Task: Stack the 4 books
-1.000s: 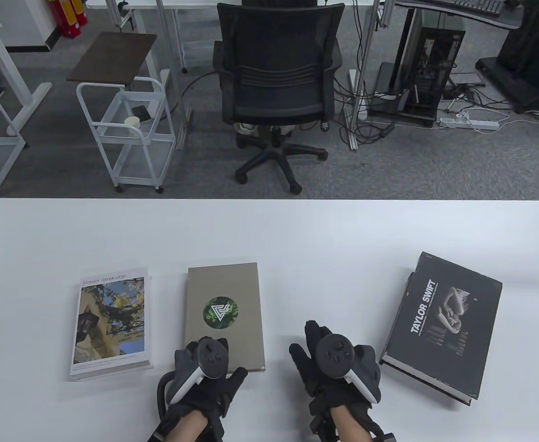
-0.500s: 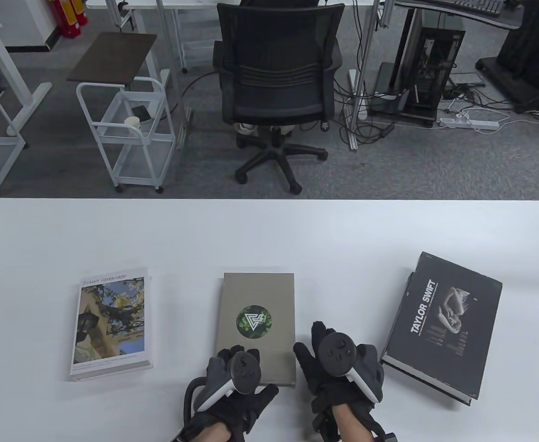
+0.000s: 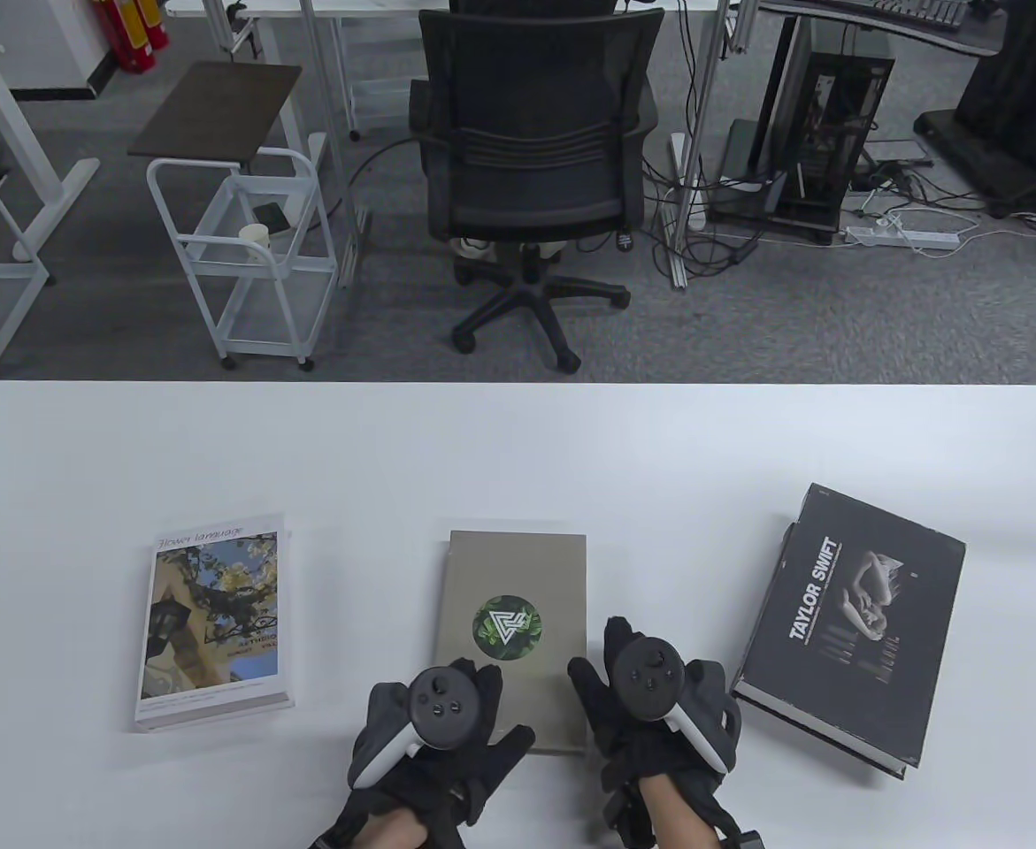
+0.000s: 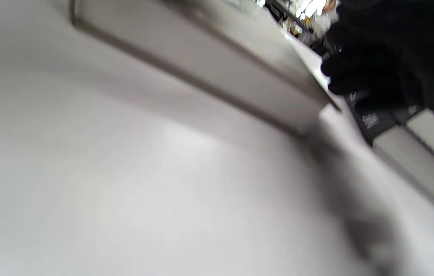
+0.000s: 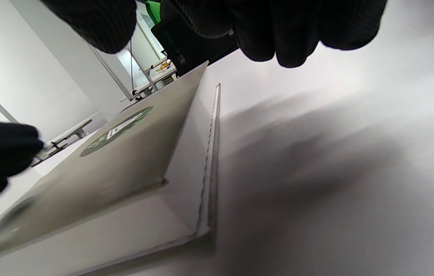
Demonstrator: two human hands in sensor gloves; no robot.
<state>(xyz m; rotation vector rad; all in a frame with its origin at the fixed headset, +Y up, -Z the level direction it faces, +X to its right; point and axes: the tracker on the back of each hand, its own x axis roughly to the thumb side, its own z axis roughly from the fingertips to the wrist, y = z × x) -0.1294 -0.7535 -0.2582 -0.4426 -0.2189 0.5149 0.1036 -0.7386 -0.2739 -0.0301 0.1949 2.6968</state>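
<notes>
A grey book with a round green logo [image 3: 513, 610] lies flat at the table's near middle. My left hand [image 3: 491, 699] holds its near left corner, fingers on the cover. The book also shows in the left wrist view [image 4: 201, 61] and the right wrist view [image 5: 124, 153]. My right hand [image 3: 597, 654] is open and empty, just right of the book's right edge. Its fingers [image 5: 278, 30] hang above the bare table. A white "flower language" book [image 3: 212, 619] lies at the left. A black Taylor Swift book [image 3: 849, 619] lies at the right, on another book whose edge [image 3: 787, 539] shows.
The white table [image 3: 518, 460] has bare room behind the books. A black office chair [image 3: 531, 150] and a white cart [image 3: 243, 256] stand on the floor beyond the far edge.
My left hand has slid the grey book to the right, away from the flower book and up to my right hand. The right hand has barely moved.
</notes>
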